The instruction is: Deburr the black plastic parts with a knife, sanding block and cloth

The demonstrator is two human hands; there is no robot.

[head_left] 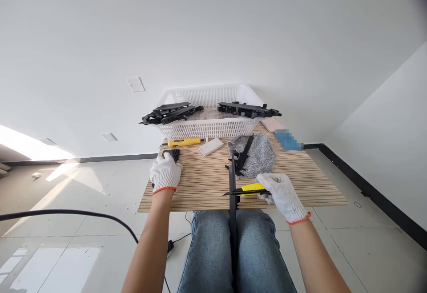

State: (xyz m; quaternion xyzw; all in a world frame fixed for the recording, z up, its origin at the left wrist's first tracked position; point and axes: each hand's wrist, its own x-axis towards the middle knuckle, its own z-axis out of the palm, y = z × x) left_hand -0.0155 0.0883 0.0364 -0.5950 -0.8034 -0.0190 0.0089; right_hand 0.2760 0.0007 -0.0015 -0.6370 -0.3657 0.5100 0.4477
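Both hands wear white knit gloves with orange cuffs. At the table's left side my left hand (165, 172) is closed on a small black ribbed object (172, 154), mostly covered by the glove. My right hand (279, 191) grips a yellow-and-black utility knife (252, 188), its dark blade pointing left. The blade crosses over a long black plastic strip (232, 182); I cannot tell whether they touch. That strip runs over the table's front edge and down between the knees. Behind it, a black plastic part (246, 154) rests on a crumpled grey cloth (262, 157).
Black plastic parts (176, 111) lie across a white basket (207, 128) against the wall. A yellow corded tool (184, 142), a white block (211, 146) and a pink flat object (271, 124) are on the wooden table (200, 186). A black cable (73, 212) arcs at left.
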